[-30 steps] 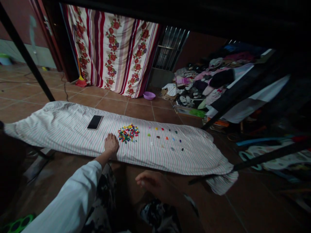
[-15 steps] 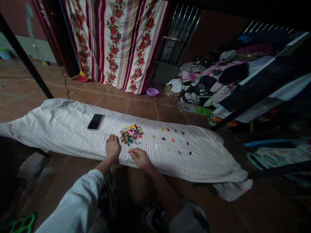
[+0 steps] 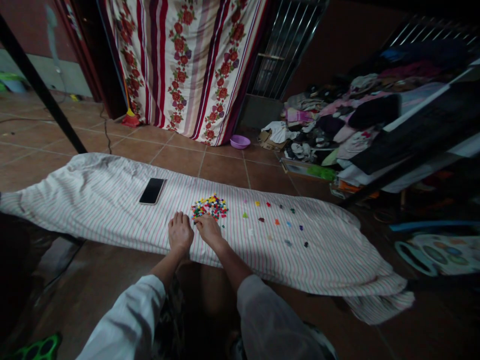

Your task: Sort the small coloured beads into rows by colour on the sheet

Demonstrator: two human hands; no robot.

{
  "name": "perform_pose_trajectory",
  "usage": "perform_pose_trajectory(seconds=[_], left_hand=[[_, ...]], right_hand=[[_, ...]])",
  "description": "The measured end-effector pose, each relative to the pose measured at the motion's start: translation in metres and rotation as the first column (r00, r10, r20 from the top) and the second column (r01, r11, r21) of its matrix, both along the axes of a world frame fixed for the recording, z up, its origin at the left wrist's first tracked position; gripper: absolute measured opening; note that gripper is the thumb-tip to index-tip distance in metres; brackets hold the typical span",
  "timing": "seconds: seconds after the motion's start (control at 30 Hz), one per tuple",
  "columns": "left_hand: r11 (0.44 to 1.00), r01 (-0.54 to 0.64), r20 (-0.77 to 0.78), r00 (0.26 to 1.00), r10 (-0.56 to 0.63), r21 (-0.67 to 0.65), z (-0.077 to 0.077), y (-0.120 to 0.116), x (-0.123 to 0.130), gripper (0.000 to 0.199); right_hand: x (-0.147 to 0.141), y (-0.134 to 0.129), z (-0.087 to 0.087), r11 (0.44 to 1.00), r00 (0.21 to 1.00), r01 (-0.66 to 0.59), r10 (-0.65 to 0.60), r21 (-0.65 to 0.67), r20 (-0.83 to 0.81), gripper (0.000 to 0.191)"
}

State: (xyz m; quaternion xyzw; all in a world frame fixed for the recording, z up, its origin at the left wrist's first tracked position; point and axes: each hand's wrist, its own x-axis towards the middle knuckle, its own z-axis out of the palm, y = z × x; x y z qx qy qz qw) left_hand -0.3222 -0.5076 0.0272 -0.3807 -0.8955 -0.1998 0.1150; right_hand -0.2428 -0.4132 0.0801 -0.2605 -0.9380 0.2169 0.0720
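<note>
A heap of small, many-coloured plastic pieces [image 3: 212, 204] lies on a striped cloth [image 3: 123, 220]. My right hand [image 3: 209, 231] reaches the heap's near edge, thumb and forefinger pinched together. A dark speck shows at those fingertips, too small to name. Just left of it my left hand [image 3: 180, 233] rests palm down on the cloth, fingers laid out. Right of the heap, little single-colour groups sit in loose rows, among them a yellow group [image 3: 257, 203], a lime green group [image 3: 245, 215], an orange group [image 3: 277, 222] and a black group [image 3: 306, 244].
A phone [image 3: 152, 191] lies on the cloth left of the heap. Beyond the cloth-covered surface are a tiled floor, a purple basin [image 3: 240, 142], a floral curtain [image 3: 183, 70] and a red broom [image 3: 130, 119]. Clothes [image 3: 330, 120] are piled at the back right.
My right hand has moved forward to the near edge of the heap, now close beside my left hand. The view has shifted slightly; my left hand stays resting on the cloth.
</note>
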Motion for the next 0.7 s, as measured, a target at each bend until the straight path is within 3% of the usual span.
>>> perform_pose_trajectory(seconds=[0.37,0.7], left_hand=[[1.0,0.0,0.015,1.0,0.0,-0.01,0.004,0.001,0.001,0.03],[1.0,-0.005,-0.018,1.0,0.004,-0.023,0.009,-0.001,0.004,0.025]], right_hand=[[-0.016,-0.009,0.006,0.998,0.99,0.014,-0.021,0.053,0.137,0.028],[-0.013,-0.01,-0.002,0.989,0.989,-0.077,0.059,0.126,0.137,0.027]])
